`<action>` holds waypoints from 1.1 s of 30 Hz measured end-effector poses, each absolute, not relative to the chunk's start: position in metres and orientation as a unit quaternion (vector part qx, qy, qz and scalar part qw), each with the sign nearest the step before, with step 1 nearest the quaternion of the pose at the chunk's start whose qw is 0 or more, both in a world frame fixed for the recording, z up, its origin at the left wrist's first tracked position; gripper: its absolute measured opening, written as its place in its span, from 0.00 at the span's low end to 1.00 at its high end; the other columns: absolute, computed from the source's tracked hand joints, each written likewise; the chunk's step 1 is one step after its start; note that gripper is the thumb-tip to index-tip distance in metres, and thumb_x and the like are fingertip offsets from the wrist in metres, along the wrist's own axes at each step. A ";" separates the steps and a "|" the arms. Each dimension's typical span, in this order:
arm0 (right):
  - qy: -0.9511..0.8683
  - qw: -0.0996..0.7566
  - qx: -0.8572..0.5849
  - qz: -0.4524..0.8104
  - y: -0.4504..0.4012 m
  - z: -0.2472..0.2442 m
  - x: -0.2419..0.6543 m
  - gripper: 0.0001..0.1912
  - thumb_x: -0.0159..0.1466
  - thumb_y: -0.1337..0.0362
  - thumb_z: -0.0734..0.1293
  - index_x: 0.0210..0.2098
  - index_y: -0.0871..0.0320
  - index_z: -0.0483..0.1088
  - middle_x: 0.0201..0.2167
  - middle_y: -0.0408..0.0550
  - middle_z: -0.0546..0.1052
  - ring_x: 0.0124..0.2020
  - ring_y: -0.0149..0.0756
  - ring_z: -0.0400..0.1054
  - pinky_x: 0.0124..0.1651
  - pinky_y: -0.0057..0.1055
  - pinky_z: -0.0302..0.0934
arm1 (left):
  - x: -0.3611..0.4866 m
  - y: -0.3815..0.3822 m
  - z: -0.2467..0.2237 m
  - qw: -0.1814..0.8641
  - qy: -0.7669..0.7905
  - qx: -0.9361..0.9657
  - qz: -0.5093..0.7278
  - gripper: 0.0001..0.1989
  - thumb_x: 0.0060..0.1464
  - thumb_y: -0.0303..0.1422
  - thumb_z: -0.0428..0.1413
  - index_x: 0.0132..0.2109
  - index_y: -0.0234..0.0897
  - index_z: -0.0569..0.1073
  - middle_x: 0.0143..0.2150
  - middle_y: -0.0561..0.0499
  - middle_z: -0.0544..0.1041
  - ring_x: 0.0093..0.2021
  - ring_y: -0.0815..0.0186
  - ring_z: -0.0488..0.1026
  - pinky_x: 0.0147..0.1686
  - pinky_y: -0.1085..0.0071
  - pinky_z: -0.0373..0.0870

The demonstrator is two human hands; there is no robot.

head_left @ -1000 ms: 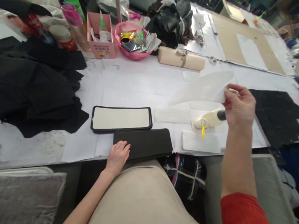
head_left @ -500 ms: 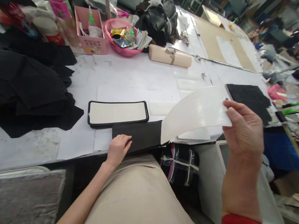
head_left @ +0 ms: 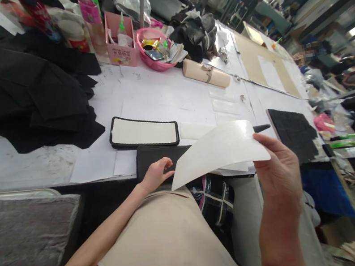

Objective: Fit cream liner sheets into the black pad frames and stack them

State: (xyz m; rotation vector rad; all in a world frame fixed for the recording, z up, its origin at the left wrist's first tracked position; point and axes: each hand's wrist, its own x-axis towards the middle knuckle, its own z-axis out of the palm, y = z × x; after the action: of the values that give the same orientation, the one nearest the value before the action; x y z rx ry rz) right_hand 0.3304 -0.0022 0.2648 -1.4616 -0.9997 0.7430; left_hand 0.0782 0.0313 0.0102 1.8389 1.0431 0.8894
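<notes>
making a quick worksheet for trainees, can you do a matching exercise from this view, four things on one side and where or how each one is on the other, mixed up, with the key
Things
1. white sheet
2. black panel
3. pink box
4. beige roll

Place or state
A. tied round with a band
B. gripped in the right hand
C. at the near edge of the table, by the left hand
D. holding a bottle with a green tip

Pairs: 1-B, 2-C, 3-D, 4-A
</notes>
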 end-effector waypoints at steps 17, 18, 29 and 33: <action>-0.473 0.545 -0.672 0.163 0.028 0.199 0.361 0.10 0.54 0.57 0.76 0.34 0.55 0.79 0.39 0.45 0.77 0.35 0.31 0.71 0.29 0.25 0.62 | 0.044 0.033 0.036 0.566 0.539 0.377 0.497 0.18 0.45 0.46 0.66 0.33 0.36 0.73 0.28 0.49 0.78 0.29 0.64 0.76 0.32 0.68 0.73; -0.477 0.537 -0.679 0.150 0.031 0.190 0.365 0.11 0.54 0.57 0.76 0.33 0.55 0.79 0.40 0.46 0.77 0.37 0.32 0.70 0.30 0.25 0.62 | 0.040 0.034 0.037 0.564 0.548 0.369 0.495 0.19 0.44 0.46 0.67 0.32 0.36 0.72 0.27 0.50 0.77 0.28 0.65 0.75 0.31 0.69 0.73; -0.323 0.401 -0.743 0.428 0.056 0.091 0.371 0.22 0.43 0.47 0.76 0.26 0.59 0.73 0.20 0.41 0.73 0.24 0.30 0.65 0.30 0.29 0.60 | 0.018 0.021 0.024 0.487 0.660 0.350 0.452 0.20 0.40 0.48 0.66 0.30 0.35 0.75 0.42 0.46 0.77 0.38 0.64 0.73 0.38 0.70 0.71; -0.243 0.366 -0.727 0.529 0.067 0.069 0.368 0.23 0.40 0.48 0.77 0.25 0.58 0.70 0.19 0.40 0.72 0.22 0.27 0.64 0.29 0.26 0.59 | 0.016 0.028 0.020 0.506 0.653 0.307 0.471 0.20 0.38 0.47 0.68 0.28 0.35 0.74 0.52 0.42 0.76 0.49 0.58 0.74 0.50 0.64 0.70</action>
State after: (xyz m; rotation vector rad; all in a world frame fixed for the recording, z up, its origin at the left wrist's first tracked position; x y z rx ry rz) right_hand 0.3679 0.0671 0.0690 -1.8678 -0.6240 1.3589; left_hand 0.0161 0.0279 0.0199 0.7412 1.5760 1.1369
